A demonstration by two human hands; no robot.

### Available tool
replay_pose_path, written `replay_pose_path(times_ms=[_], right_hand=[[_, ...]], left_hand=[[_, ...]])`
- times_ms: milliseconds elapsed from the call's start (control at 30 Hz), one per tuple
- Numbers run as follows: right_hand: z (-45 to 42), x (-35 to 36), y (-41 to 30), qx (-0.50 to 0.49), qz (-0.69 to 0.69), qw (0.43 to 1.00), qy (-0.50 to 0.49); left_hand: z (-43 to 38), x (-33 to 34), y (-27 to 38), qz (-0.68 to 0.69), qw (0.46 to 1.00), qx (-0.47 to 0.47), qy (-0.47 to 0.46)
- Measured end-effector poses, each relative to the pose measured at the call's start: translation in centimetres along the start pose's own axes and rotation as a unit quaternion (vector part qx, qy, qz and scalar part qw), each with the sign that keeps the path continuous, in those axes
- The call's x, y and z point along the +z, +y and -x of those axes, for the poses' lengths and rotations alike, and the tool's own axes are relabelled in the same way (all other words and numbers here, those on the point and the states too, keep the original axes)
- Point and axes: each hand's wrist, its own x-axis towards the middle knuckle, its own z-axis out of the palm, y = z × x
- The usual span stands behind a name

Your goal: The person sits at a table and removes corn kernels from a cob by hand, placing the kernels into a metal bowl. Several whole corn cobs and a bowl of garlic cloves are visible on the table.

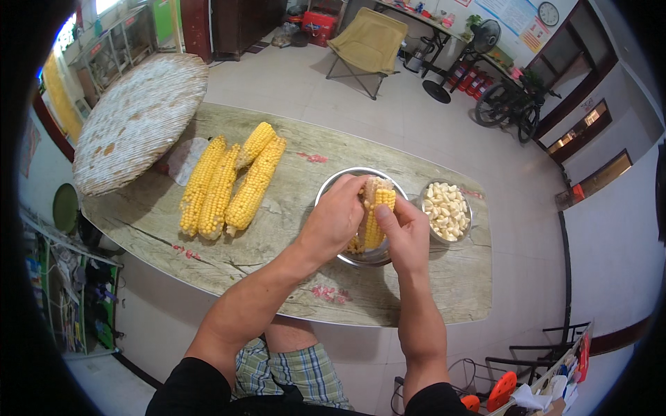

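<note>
Both my hands hold a partly stripped ear of corn (pixel 384 213) over a stainless steel bowl (pixel 326 183). My left hand (pixel 337 214) wraps the cob's left side, where bare cob shows near the upper end. On the right, my right hand (pixel 410 229) grips the ear, its thumb lying on the yellow kernels. Loose corn kernels (pixel 356 246) lie in the bowl, partly hidden by my left hand. To the right of the bowl stands a smaller bowl of peeled garlic cloves (pixel 446 210). Several ears of corn (pixel 214 205) lie together on the left of the table.
The wood-patterned table (pixel 276 249) has rounded corners. A large round woven tray (pixel 143 122) covers its far left end. Beyond the table are a tan folding chair (pixel 368 41), a black standing fan (pixel 484 39), a bicycle (pixel 510 106) and red fire extinguishers (pixel 474 80).
</note>
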Motion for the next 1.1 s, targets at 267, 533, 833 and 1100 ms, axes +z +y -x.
replay_pose_path(times_ms=[267, 533, 833, 1100], right_hand=[[-0.4, -0.2, 0.0, -0.029, 0.000, 1.000, 0.011], [-0.6, -0.5, 1.1, -0.048, -0.026, 0.998, 0.022], [-0.6, -0.4, 1.0, -0.055, -0.012, 0.998, 0.011], [-0.5, 0.2, 0.8, -0.054, 0.051, 0.997, 0.026]], left_hand=[[0.0, -0.1, 1.0, 0.111, 0.991, -0.076, 0.018], [-0.1, 0.0, 0.2, 0.162, 0.984, -0.065, -0.024], [0.0, 0.0, 1.1, 0.140, 0.986, -0.078, -0.035], [0.5, 0.3, 0.4, 0.071, 0.996, -0.056, -0.015]])
